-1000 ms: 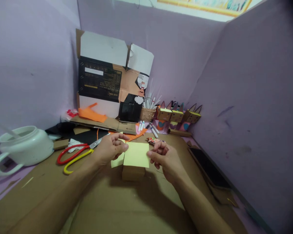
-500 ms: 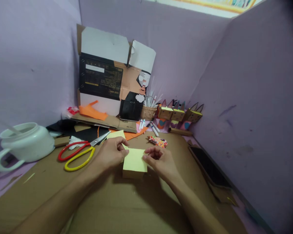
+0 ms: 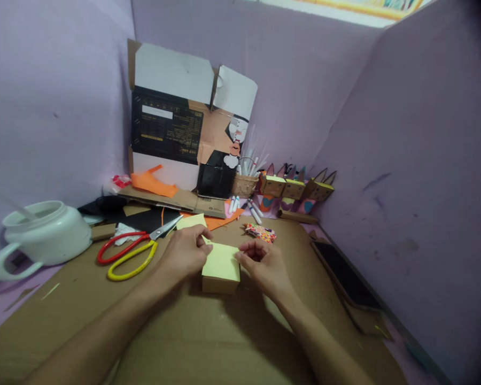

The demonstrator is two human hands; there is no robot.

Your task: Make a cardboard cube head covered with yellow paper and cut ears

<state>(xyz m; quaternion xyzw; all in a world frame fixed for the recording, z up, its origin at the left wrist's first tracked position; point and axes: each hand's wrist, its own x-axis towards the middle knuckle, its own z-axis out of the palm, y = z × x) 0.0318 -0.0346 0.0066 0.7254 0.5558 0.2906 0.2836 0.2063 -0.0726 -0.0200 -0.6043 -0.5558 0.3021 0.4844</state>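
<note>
A square of yellow paper (image 3: 221,262) lies over the top of a small cardboard box (image 3: 219,285) at the middle of the work surface. My left hand (image 3: 188,248) pinches the paper's far left corner, fingers curled. At the right edge, my right hand (image 3: 263,262) grips the same sheet between thumb and fingertips. Just beyond the left hand lies another piece of yellow paper (image 3: 191,221), partly hidden by it. Scissors (image 3: 138,248) with one red and one yellow handle rest left of that hand, blades partly spread.
A white pot (image 3: 48,232) stands at left. Behind are an unfolded printed carton (image 3: 168,128), orange paper (image 3: 154,183), a basket of markers (image 3: 244,185) and box figures with ears (image 3: 294,188). A patterned scrap (image 3: 260,232) lies beyond my right hand; a dark phone-like slab (image 3: 344,275) lies right.
The yellow paper has shifted very slightly on the box, its front right corner now a little farther left. Both hands keep nearly the same place and grip.
</note>
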